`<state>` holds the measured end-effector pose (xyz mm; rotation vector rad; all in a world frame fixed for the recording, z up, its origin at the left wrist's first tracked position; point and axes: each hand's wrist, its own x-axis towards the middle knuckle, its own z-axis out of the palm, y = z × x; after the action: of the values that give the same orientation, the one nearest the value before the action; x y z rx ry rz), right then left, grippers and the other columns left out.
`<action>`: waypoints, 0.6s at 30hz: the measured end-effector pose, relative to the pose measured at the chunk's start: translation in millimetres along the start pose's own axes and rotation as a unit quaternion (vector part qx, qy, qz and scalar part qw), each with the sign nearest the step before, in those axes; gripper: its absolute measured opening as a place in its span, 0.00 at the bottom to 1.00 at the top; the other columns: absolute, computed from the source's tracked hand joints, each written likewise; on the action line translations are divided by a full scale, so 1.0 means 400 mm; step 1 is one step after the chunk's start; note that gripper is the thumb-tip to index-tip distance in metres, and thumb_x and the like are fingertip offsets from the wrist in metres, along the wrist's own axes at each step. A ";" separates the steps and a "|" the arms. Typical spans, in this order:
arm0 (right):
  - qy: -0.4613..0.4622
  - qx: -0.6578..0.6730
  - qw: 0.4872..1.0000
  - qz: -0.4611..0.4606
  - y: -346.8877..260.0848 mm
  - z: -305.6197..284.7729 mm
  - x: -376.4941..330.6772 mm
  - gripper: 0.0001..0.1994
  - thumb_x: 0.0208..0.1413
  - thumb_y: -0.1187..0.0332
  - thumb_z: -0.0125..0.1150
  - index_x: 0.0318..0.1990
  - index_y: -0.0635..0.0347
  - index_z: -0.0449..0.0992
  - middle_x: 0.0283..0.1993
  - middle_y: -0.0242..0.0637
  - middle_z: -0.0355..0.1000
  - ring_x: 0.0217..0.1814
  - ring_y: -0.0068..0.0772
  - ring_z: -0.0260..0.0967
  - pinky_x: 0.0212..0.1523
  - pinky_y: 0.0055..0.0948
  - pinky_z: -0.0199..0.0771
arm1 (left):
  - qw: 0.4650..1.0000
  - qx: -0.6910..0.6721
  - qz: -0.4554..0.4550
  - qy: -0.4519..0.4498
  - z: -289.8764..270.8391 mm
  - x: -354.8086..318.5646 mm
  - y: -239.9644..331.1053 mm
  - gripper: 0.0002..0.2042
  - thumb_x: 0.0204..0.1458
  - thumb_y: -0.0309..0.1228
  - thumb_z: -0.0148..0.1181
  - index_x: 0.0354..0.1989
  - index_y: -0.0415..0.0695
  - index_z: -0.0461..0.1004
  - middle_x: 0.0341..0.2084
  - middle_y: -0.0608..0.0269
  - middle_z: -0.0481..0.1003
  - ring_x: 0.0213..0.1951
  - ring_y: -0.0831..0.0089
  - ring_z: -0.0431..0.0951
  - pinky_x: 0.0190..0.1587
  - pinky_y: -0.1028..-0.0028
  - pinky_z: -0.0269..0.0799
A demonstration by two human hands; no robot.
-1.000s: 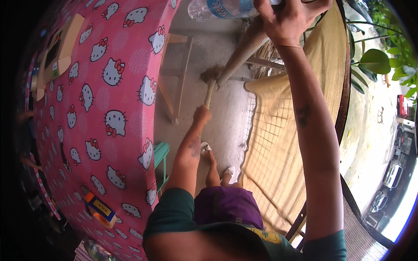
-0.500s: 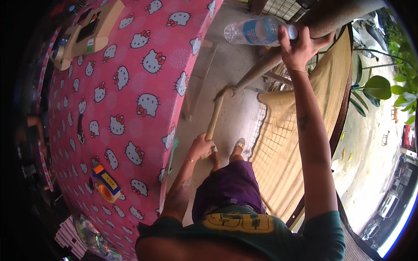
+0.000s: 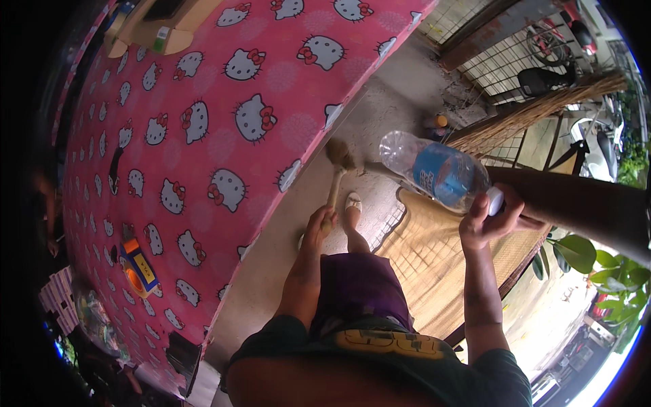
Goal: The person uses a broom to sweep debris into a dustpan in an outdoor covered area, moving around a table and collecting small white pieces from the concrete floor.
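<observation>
The right fingers (image 3: 479, 207) are clamped on the clear bottle (image 3: 442, 175) at its capped end, its base pointing left of them. The left fingers (image 3: 323, 217) wrap a brush (image 3: 336, 183), its head ahead of them; left of these stands the pink bench (image 3: 220, 152).

1. A long table under pink cat-print sheeting (image 3: 217, 144) fills the left side.
2. A grey concrete floor (image 3: 252, 298) runs beside it.
3. A tan woven mesh sheet (image 3: 434, 275) stretches along the right.
4. A dark wire-grid fence (image 3: 500, 71) and a rust-brown metal post (image 3: 485, 32) stand at the far end.
5. Bright daylight washes the pale outdoor ground (image 3: 542, 308) near a green broad-leaved plant (image 3: 575, 248).
</observation>
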<state>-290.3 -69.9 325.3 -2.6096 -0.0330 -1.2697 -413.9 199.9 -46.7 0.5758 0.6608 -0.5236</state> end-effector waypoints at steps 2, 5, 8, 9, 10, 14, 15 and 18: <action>-0.015 0.026 0.999 0.025 0.008 -0.007 -0.004 0.26 0.52 0.42 0.54 0.35 0.60 0.71 0.42 0.51 0.55 0.52 0.47 0.48 0.55 0.49 0.44 | 0.976 0.200 0.059 0.069 -0.079 -0.168 -0.052 0.11 0.54 0.36 0.56 0.33 0.40 0.72 0.24 0.62 0.71 0.31 0.75 0.73 0.38 0.76 0.71; -0.026 0.088 0.993 0.067 -0.004 0.001 -0.012 0.26 0.52 0.41 0.53 0.32 0.60 0.69 0.34 0.44 0.60 0.48 0.44 0.50 0.53 0.47 0.45 | 0.853 0.467 0.135 0.190 -0.115 -0.322 -0.072 0.14 0.52 0.39 0.57 0.35 0.39 0.73 0.26 0.60 0.74 0.32 0.72 0.75 0.40 0.72 0.72; -0.031 0.108 0.993 0.039 -0.004 0.005 0.002 0.25 0.53 0.43 0.52 0.32 0.61 0.69 0.29 0.41 0.62 0.44 0.41 0.52 0.50 0.45 0.47 | 0.761 0.548 0.213 0.276 -0.076 -0.307 -0.106 0.12 0.51 0.37 0.57 0.33 0.39 0.72 0.26 0.58 0.75 0.30 0.68 0.77 0.34 0.70 0.73; -0.033 0.111 0.993 0.021 -0.006 0.005 0.008 0.24 0.54 0.44 0.52 0.32 0.61 0.69 0.28 0.40 0.62 0.43 0.41 0.52 0.49 0.44 0.48 | 0.784 0.497 0.253 0.271 -0.041 -0.272 -0.124 0.10 0.51 0.35 0.56 0.31 0.40 0.72 0.25 0.58 0.75 0.27 0.67 0.77 0.30 0.69 0.73; -0.043 0.123 0.991 0.017 -0.015 0.008 0.000 0.24 0.54 0.45 0.52 0.32 0.61 0.69 0.28 0.41 0.62 0.43 0.40 0.52 0.48 0.44 0.48 | 0.965 0.111 0.152 0.183 0.002 -0.253 -0.138 0.08 0.50 0.33 0.56 0.28 0.40 0.71 0.23 0.59 0.74 0.24 0.68 0.76 0.26 0.70 0.72; -0.063 0.072 0.995 -0.038 0.032 -0.010 0.013 0.23 0.56 0.47 0.52 0.35 0.65 0.68 0.30 0.44 0.61 0.40 0.39 0.54 0.42 0.39 0.56 | 0.966 -0.247 -0.071 0.036 0.216 -0.092 -0.063 0.05 0.50 0.25 0.58 0.26 0.39 0.68 0.16 0.61 0.70 0.18 0.73 0.73 0.24 0.79 0.73; -0.076 0.055 0.994 -0.052 0.040 -0.024 0.019 0.23 0.57 0.48 0.52 0.35 0.66 0.68 0.31 0.44 0.61 0.39 0.38 0.56 0.39 0.37 0.58 | 0.970 -0.223 -0.079 0.054 0.214 -0.064 -0.046 0.05 0.50 0.25 0.57 0.26 0.39 0.68 0.16 0.61 0.70 0.18 0.74 0.73 0.23 0.80 0.72; -0.113 0.150 0.982 -0.027 0.018 -0.021 0.015 0.22 0.58 0.51 0.53 0.37 0.67 0.68 0.34 0.45 0.62 0.36 0.36 0.60 0.36 0.34 0.62 | 0.981 0.084 0.144 0.097 -0.006 -0.124 -0.014 0.07 0.45 0.25 0.62 0.34 0.40 0.74 0.21 0.61 0.72 0.22 0.73 0.72 0.28 0.79 0.70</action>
<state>-292.3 -79.4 333.5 -2.4867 -0.3128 -0.8953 -451.7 210.5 -15.9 0.8752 0.7076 -0.2545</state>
